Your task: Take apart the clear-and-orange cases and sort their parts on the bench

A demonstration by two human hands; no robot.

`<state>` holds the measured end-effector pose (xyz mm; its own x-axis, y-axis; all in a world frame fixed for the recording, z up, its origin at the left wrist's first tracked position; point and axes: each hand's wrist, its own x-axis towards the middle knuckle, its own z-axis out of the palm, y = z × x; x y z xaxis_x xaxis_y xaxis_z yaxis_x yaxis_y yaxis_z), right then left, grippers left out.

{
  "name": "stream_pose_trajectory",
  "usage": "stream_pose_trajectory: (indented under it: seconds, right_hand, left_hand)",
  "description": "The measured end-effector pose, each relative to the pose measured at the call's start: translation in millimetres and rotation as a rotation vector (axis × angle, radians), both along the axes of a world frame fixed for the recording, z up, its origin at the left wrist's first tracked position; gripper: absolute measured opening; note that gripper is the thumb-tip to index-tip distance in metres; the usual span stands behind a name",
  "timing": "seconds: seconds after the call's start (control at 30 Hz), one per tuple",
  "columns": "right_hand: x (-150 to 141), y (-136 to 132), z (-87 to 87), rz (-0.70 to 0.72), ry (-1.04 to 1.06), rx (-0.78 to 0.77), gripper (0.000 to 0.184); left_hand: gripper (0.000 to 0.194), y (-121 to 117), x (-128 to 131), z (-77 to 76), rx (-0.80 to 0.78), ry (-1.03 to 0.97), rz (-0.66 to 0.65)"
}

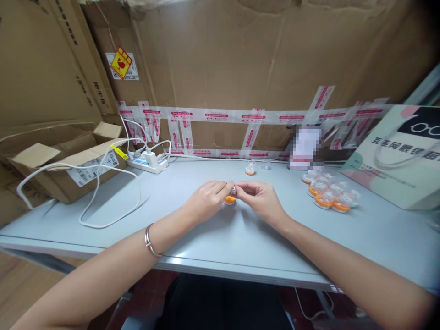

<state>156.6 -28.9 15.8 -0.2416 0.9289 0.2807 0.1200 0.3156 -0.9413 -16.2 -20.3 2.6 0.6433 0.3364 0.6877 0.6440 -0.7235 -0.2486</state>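
Both my hands meet over the middle of the grey table [220, 238]. My left hand [208, 198] is closed, its fingertips pinching a small item with an orange base [229, 199] that rests on or just above the table. My right hand [258, 196] is closed too, its fingertips pinching the small clear and dark top part of the same item. A metal bangle [150, 240] sits on my left wrist. What exactly lies between the fingertips is too small to make out.
Several orange-and-clear small cases [328, 192] cluster at the right. One more orange piece [250, 168] and a clear cup [265, 164] stand farther back. A white power strip [147, 161] with cables, an open cardboard box [65, 169] at left, a printed paper bag [398, 160] at right, cardboard wall behind.
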Motion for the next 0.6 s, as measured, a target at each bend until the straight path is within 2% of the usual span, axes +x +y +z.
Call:
stream_pose_trajectory:
  seconds: [0.33, 0.6]
  right_hand:
    - [-7.6, -1.5, -5.9, -0.084, -0.021, 0.081, 0.029]
    - [-8.5, 2.3, -9.8, -0.106, 0.026, 0.040, 0.028]
  left_hand:
    - [0.023, -5.8, 0.3, 2.2, 0.129, 0.091, 0.083]
    - [0.026, -9.4, 4.3, 4.5, 0.245, 0.126, 0.124]
